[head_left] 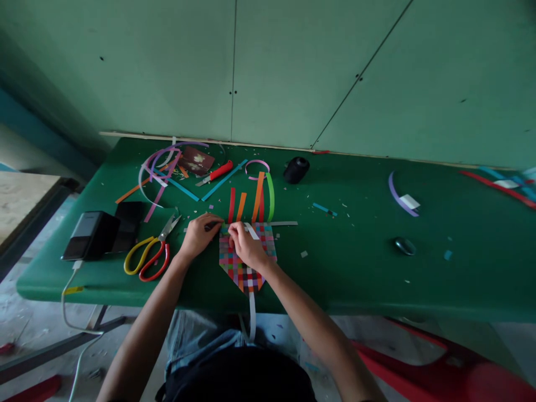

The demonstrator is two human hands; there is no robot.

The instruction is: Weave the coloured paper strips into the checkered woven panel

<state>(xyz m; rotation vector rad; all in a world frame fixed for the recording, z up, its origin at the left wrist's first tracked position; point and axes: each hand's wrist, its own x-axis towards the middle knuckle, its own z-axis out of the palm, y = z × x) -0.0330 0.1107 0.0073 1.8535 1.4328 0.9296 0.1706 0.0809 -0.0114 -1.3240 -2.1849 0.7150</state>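
A woven mat of colored paper strips (240, 272) lies flat near the table's front edge, its lower end coming to a point. Loose red, orange and green strip ends (257, 198) stick out from its far side. My left hand (201, 233) pinches at the mat's upper left corner, fingers closed. My right hand (246, 244) rests over the upper part of the mat with its fingers pinched together. A white paper strip (252, 231) shows at this hand, running back over its knuckles. What lies between the fingertips of my left hand is too small to make out.
Yellow-and-red-handled scissors (154, 257) lie left of my left hand, beside a black device (90, 235) with a white cable. Behind are a red utility knife (215, 174), curled strips (161, 167) and a black thread spool (296, 170). A dark oval object (404, 245) sits right.
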